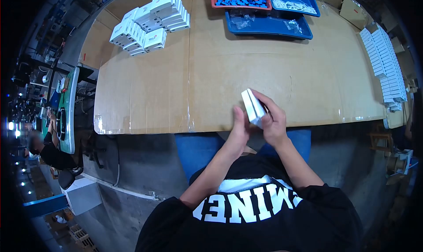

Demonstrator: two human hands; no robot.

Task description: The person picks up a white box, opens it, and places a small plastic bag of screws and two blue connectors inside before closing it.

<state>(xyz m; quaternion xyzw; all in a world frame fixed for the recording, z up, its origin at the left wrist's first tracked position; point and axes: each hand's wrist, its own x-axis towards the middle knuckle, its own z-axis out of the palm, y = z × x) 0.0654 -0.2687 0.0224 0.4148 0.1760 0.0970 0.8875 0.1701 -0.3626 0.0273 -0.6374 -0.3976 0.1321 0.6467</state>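
White, oblong, thin-card box (250, 104), at the near edge of the brown cardboard-topped table (150, 89): gripped by the right hand (276, 127); left hand (239, 135) loosely open beside it, contact unclear. Probably light, semi-stiff, crushable; best held by its long sides.

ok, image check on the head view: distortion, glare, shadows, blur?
Head view: strong fisheye, the tabletop's front edge bows, corners go black; clear tape glints; far-left lamps blown out; soft shadow under the lower blue tray; white box slightly smeared at its lower end by the right hand, possibly motion.
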